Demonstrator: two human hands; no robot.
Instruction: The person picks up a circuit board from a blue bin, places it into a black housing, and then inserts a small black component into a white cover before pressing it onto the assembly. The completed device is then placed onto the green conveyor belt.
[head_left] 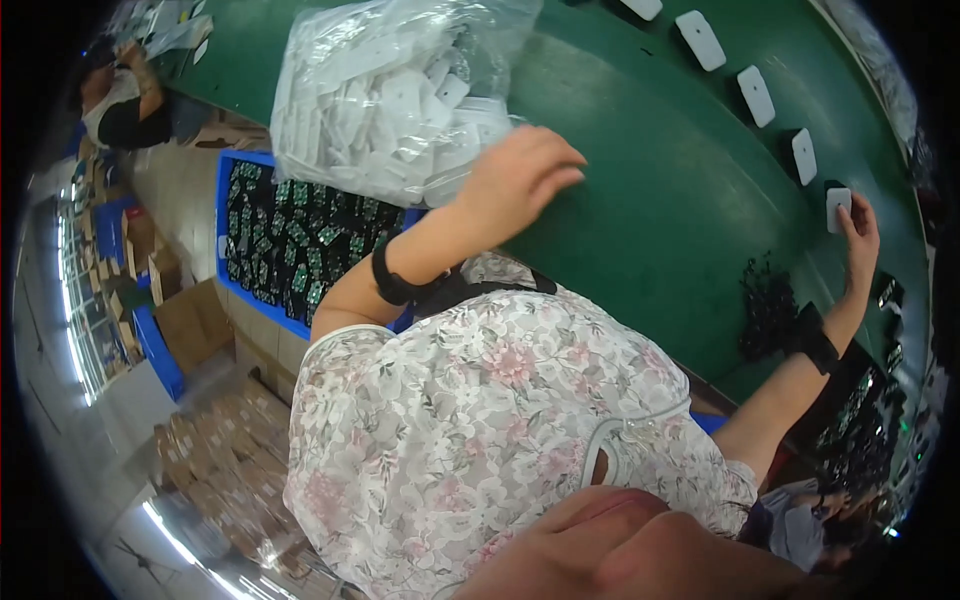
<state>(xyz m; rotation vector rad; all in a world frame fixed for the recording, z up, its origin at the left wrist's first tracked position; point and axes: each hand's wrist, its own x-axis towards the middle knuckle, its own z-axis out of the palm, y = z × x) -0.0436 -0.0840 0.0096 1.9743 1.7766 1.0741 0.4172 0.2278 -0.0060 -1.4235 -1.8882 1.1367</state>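
Note:
My left hand (520, 183) is over the green table beside a clear plastic bag (330, 45). Its fingers are bent, with the thumb apart from them, and nothing shows in between. The bag is full of white plastic covers (405, 100) and touches or nearly touches my left wrist. At the right, my right hand (862, 232) pinches the near edge of a white rounded plastic cover (838, 207). That cover ends a spaced row of similar pieces, among them one white cover (804, 157) and another white cover (756, 96). Their undersides are hidden.
A blue crate (265, 312) with several rows of green circuit boards stands left of the green table (650, 200). A heap of small black parts (768, 305) lies near my right forearm. More boards (850, 410) lie at the right. Another person (125, 100) sits at the far left.

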